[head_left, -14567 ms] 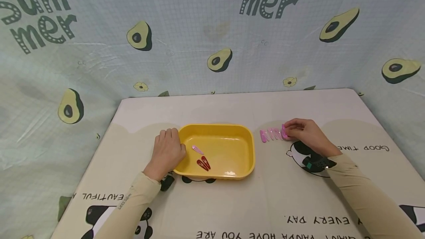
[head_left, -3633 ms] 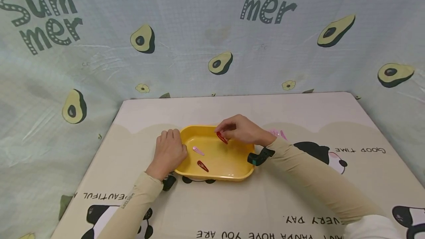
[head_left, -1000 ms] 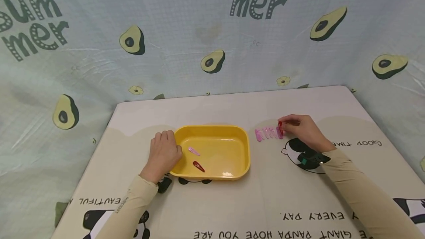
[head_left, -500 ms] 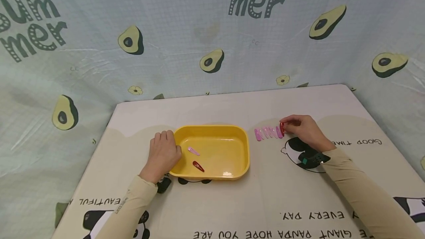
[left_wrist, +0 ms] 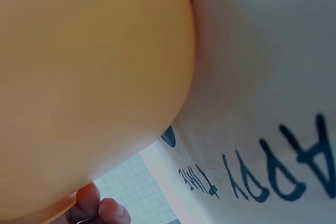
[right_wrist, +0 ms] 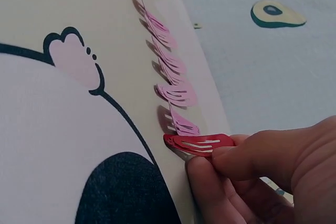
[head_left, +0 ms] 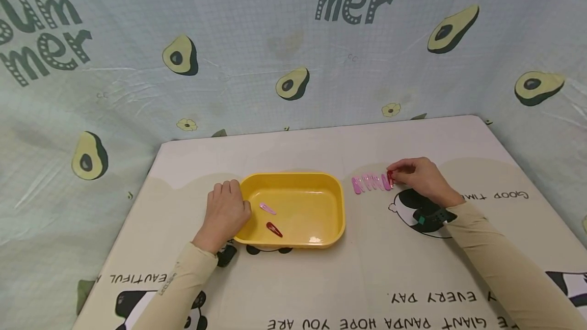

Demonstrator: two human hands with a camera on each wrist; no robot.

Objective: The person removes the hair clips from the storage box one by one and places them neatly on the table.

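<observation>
My right hand (head_left: 423, 181) pinches a red snap hair clip (right_wrist: 202, 144) between thumb and fingers at the right end of a row of pink hair clips (head_left: 370, 183). In the right wrist view the pink clips stand on edge one behind another, and the red one is beside the nearest. My left hand (head_left: 224, 213) grips the left rim of a yellow tray (head_left: 340, 218); its fingertips show under the tray wall in the left wrist view. Inside the tray lie one pink hair clip (head_left: 268, 209) and one red hair clip (head_left: 274, 229).
A pale cloth (head_left: 321, 289) printed with pandas and upside-down lettering covers the table. Behind it hangs a light curtain (head_left: 247, 85) with avocado prints. A dark wrist device (head_left: 433, 219) sits on the right wrist.
Earlier the right hand took a red clip from the tray and carried it right to the row's end. Over the last second it shifted slightly right. The left hand stays on the rim.
</observation>
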